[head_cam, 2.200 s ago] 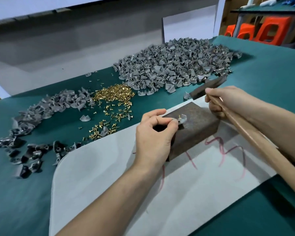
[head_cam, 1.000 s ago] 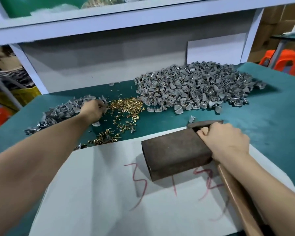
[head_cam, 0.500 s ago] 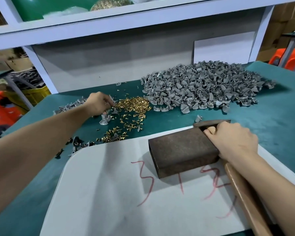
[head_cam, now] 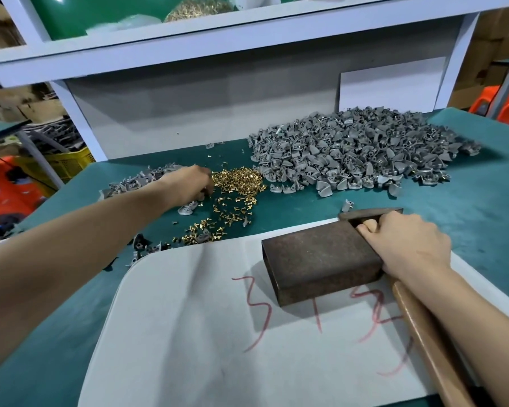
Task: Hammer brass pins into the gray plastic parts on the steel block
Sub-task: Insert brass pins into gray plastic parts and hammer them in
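A rusty steel block [head_cam: 321,257] lies on a white sheet [head_cam: 188,333] with red marks; its top is bare. My right hand [head_cam: 406,245] grips a hammer just below the head, at the block's right end; the wooden handle [head_cam: 432,348] runs back toward me and the dark head [head_cam: 370,214] lies behind the block. My left hand [head_cam: 188,183] reaches far left, fingers down at the left edge of the heap of brass pins [head_cam: 235,183]. Whether it holds anything is hidden. A big heap of gray plastic parts [head_cam: 359,154] lies at the back right.
A smaller row of gray parts [head_cam: 135,183] lies left of the pins, with dark parts [head_cam: 141,245] by the sheet's corner. A white shelf frame [head_cam: 188,45] rises behind the green table [head_cam: 482,201]. Orange stools [head_cam: 500,104] stand far right.
The block's top, which had a gray part under my left fingers, is now bare. My left hand went out to the left row of parts, then right to the brass pins. The hammer came to rest.
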Action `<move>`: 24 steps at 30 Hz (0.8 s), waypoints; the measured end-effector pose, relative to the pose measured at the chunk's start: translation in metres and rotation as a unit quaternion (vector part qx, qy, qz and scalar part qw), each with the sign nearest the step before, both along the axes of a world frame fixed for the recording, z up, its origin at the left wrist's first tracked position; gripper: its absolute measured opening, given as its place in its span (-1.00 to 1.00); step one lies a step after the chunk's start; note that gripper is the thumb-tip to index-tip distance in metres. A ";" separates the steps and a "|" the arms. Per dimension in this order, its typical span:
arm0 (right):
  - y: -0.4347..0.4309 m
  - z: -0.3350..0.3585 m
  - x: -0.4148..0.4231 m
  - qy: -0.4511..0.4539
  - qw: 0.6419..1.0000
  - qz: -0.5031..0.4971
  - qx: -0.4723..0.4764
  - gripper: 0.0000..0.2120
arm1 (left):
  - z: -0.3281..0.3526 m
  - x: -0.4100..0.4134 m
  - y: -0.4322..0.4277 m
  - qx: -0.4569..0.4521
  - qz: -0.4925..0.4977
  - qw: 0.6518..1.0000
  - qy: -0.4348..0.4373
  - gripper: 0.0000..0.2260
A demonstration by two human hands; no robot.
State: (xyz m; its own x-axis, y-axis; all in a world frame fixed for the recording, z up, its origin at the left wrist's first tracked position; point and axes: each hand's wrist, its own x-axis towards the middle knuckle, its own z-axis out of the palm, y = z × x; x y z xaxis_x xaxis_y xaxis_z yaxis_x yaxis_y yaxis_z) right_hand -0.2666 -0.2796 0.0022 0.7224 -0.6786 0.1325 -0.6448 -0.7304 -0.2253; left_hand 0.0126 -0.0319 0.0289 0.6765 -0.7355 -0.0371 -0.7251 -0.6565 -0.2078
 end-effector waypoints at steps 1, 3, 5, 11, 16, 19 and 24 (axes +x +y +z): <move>0.000 0.000 0.000 0.001 1.000 0.000 0.000 -0.63 | 0.000 -0.001 -0.001 0.010 -0.002 1.000 -0.010 -0.78; 0.000 0.000 0.000 0.003 1.000 -0.001 -0.002 -0.64 | 0.000 -0.003 -0.003 0.015 -0.020 0.999 -0.036 -0.72; 0.000 0.000 0.000 0.000 1.000 -0.001 -0.003 -0.65 | 0.001 -0.006 -0.002 0.015 -0.047 0.997 -0.054 -0.68; 0.000 0.001 -0.001 0.002 1.000 0.000 -0.002 -0.63 | 0.004 -0.007 0.001 0.046 -0.062 0.996 -0.046 -0.85; 0.002 0.002 -0.001 0.003 1.000 -0.001 0.001 -0.63 | -0.002 0.000 0.005 0.061 -0.094 0.993 -0.045 -0.84; 0.002 0.003 -0.003 0.006 1.000 -0.004 0.002 -0.62 | -0.005 -0.004 0.005 0.029 -0.060 0.997 -0.023 -0.87; 0.004 0.003 -0.003 -0.004 1.000 0.002 0.010 -0.63 | 0.002 -0.014 -0.002 -0.026 -0.014 1.000 -0.008 -0.87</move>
